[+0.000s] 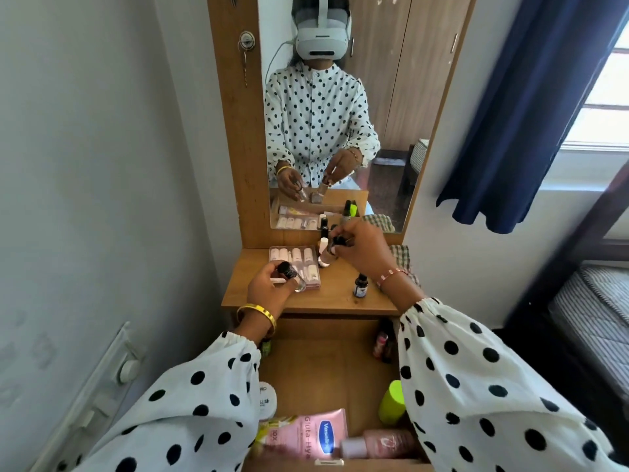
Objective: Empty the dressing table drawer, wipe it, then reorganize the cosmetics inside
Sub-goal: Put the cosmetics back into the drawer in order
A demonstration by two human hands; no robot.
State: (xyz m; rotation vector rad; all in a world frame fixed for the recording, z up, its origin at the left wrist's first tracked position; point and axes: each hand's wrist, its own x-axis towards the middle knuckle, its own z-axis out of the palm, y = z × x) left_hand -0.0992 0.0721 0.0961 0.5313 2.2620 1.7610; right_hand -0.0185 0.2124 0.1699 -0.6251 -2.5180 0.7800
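1. A small clear bottle with a black cap (292,274) is gripped by the left hand (269,287), fingers curled round it, just above the dressing table top (306,301) at about 9 o'clock from the dropper bottle (360,285); it is judged to be on its way to being set down, since the top serves as a holding place while the drawer is emptied.
2. Another dark-capped bottle (338,240) is pinched at its cap by the right hand (364,250), fingertips pressed together, at 12 o'clock on the top beside a cluster of upright bottles (324,255).
3. A clear box of small white tubes (296,258) lies flat at 10 o'clock, and a checked cloth (400,253) at 2 o'clock, presumably kept for wiping.
4. The drawer (326,362) is pulled open at 6 o'clock, below the top. Its wooden floor shows bare in the middle; a pink lotion tube (306,434), a pink bottle (377,442), a white jar (267,398) and a lime-green container (393,401) remain, so emptying is judged unfinished.
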